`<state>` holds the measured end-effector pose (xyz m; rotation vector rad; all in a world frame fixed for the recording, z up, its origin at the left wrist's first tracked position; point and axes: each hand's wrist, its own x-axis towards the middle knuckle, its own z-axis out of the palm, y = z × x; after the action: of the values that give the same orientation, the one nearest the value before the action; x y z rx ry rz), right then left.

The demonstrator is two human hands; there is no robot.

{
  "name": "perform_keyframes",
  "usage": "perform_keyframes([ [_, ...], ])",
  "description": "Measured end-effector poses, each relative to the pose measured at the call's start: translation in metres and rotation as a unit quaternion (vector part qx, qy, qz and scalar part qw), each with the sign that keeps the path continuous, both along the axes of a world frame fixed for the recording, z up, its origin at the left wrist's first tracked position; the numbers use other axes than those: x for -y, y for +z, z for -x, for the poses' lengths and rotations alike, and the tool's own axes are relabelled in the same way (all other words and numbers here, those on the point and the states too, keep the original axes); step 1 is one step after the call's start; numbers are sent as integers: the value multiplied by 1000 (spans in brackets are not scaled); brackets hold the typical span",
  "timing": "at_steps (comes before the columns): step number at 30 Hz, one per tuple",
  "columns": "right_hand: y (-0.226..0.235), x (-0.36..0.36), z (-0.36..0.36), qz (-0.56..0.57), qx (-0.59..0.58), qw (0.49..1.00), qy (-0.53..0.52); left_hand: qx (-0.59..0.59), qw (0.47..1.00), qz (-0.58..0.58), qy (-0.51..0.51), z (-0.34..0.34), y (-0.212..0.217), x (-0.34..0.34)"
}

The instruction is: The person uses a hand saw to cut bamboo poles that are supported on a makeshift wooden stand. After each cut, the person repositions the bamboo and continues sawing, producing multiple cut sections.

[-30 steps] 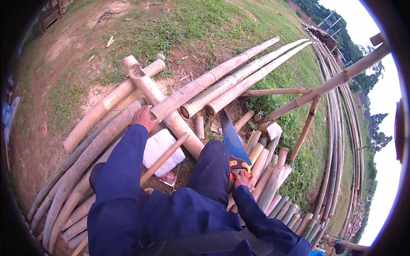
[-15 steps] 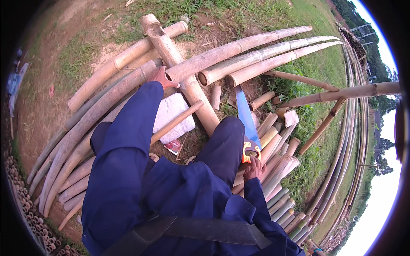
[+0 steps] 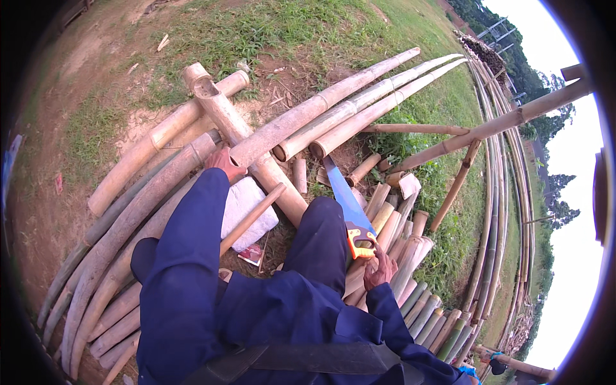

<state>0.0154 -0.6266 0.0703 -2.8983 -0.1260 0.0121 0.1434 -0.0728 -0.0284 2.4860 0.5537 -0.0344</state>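
Note:
My right hand [image 3: 380, 269] grips the handle of a handsaw [image 3: 350, 204], which has a blue blade and an orange-yellow handle. The blade points away from me, and its tip is by the near end of a bamboo pole [image 3: 359, 122]. My left hand [image 3: 224, 163] is closed at the cut near end of another bamboo pole [image 3: 321, 102]; some of its fingers are hidden. That pole lies across a thick notched bamboo support [image 3: 224, 114]. Between these two poles is a third pole [image 3: 353, 110].
Curved bamboo poles [image 3: 128, 231] lie to my left. A pale block [image 3: 247, 212] and a slanting stick [image 3: 253, 218] are between my legs. Cut bamboo pieces [image 3: 410, 256] are piled at my right. A bamboo rail [image 3: 487, 128] and long poles [image 3: 497, 231] stand farther right.
My view has shifted, so the poles and support appear lower and further left. My right hand still holds the saw, and my left hand stays by the pole's near end.

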Motion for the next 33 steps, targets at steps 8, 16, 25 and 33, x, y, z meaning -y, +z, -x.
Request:
perform_keyframes([
  [8, 21, -34, -27, -68, 86, 993, 45, -23, 998, -64, -1, 118, 66, -77],
  [16, 2, -84, -77, -116, 91, 978, 151, -83, 990, -97, 62, 340, 65, -205],
  [25, -6, -112, -88, -217, 59, 957, 184, -131, 974, -150, 104, 477, 74, -210],
  [33, -15, -167, -73, -133, 10, 955, 266, -188, 945, -243, 111, 464, 88, -181],
])
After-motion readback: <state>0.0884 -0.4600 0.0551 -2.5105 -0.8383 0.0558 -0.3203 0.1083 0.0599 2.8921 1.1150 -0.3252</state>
